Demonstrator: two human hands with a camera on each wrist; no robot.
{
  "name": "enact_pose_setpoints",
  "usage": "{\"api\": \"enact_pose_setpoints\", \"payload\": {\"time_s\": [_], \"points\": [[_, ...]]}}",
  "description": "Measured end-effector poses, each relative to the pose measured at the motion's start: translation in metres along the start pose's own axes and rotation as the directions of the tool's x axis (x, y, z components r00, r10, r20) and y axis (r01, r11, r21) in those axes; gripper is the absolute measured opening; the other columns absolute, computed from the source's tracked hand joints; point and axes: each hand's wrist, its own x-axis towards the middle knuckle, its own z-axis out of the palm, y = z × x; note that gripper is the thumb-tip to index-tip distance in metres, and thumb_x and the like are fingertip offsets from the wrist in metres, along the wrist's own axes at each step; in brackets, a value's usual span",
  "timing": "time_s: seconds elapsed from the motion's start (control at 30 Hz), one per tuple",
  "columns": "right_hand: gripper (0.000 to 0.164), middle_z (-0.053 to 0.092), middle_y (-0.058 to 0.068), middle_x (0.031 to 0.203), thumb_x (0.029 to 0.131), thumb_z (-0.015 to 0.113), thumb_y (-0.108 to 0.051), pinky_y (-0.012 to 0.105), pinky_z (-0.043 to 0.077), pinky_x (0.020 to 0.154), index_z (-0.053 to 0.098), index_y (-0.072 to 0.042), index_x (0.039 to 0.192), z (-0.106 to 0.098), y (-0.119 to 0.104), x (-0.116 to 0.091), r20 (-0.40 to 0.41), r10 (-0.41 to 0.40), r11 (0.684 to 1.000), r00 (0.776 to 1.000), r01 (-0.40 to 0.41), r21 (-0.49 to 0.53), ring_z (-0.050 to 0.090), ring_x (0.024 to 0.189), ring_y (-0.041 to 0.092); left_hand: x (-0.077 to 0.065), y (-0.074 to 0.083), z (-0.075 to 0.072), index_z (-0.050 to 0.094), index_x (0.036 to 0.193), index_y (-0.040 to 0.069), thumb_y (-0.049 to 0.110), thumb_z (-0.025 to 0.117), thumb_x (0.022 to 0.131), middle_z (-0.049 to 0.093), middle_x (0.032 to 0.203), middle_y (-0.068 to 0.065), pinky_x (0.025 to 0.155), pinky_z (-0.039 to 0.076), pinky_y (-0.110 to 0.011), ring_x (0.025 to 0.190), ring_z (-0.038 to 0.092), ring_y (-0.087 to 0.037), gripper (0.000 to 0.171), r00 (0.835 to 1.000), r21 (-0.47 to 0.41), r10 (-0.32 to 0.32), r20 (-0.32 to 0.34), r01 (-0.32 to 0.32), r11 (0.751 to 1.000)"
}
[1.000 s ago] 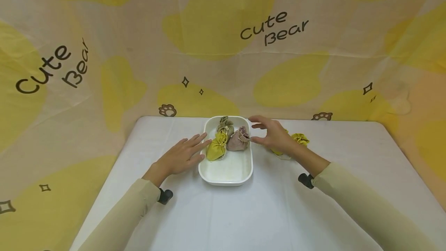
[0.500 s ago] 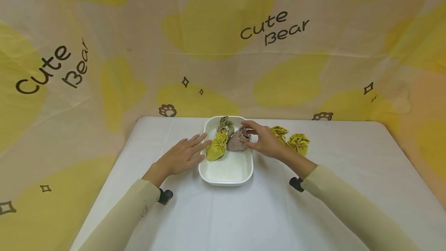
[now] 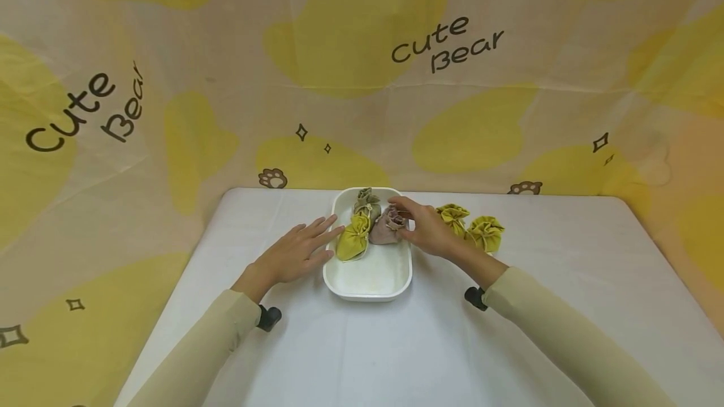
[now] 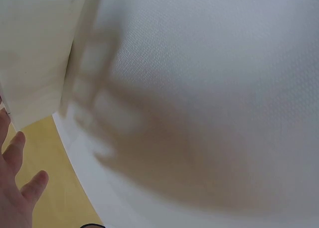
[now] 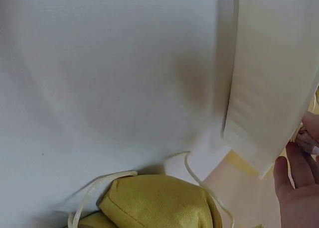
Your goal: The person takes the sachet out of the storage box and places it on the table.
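In the head view a white tray (image 3: pixel 367 280) holds three small drawstring pouches: a yellow one (image 3: pixel 352 242), a grey-green one (image 3: pixel 366 203) behind it and a mauve one (image 3: pixel 384 231) at the right. My right hand (image 3: pixel 427 228) reaches over the right rim and pinches the gathered neck of the mauve pouch between thumb and fingers. That grip shows only partly at the edge of the right wrist view. My left hand (image 3: pixel 295 252) lies with fingers spread and extended at the left rim, fingertips beside the yellow pouch.
Two more yellow pouches, one at the back (image 3: pixel 452 216) and one nearer (image 3: pixel 486 233), sit on the white table (image 3: pixel 362 357) right of the tray, partly behind my right forearm. A patterned cloth backdrop (image 3: pixel 362 112) rises behind the table's far edge.
My right hand has moved left from beside the tray to the mauve pouch, and its fingers have closed on the neck. The left hand has stayed in place.
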Motion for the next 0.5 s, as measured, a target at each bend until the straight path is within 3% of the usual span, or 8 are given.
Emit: {"api": "enact_pose_setpoints", "payload": {"time_s": [0.2, 0.5], "points": [[0.063, 0.065, 0.021, 0.126, 0.082, 0.075, 0.007, 0.051, 0.048, 0.101, 0.051, 0.000, 0.139, 0.0034, -0.0001, -0.0007, -0.022, -0.029, 0.993, 0.999, 0.026, -0.112, 0.063, 0.117, 0.036, 0.0004, 0.0002, -0.0002, 0.029, 0.158, 0.028, 0.048, 0.039, 0.105, 0.014, 0.166, 0.003, 0.118, 0.021, -0.055, 0.152, 0.017, -0.027, 0.058, 1.000, 0.001, -0.006, 0.003, 0.006, 1.000], [0.058, 0.071, 0.020, 0.115, 0.081, 0.075, 0.009, 0.056, 0.043, 0.104, 0.055, 0.000, 0.136, 0.0052, 0.0030, -0.0016, -0.060, -0.008, 0.995, 0.998, 0.003, -0.096, 0.065, 0.112, 0.037, 0.0001, -0.0005, 0.0003, 0.029, 0.158, 0.029, 0.051, 0.036, 0.105, 0.014, 0.166, 0.004, 0.119, 0.021, -0.054, 0.152, 0.017, -0.026, 0.058, 1.000, -0.002, 0.000, -0.005, 0.000, 1.000]]}}
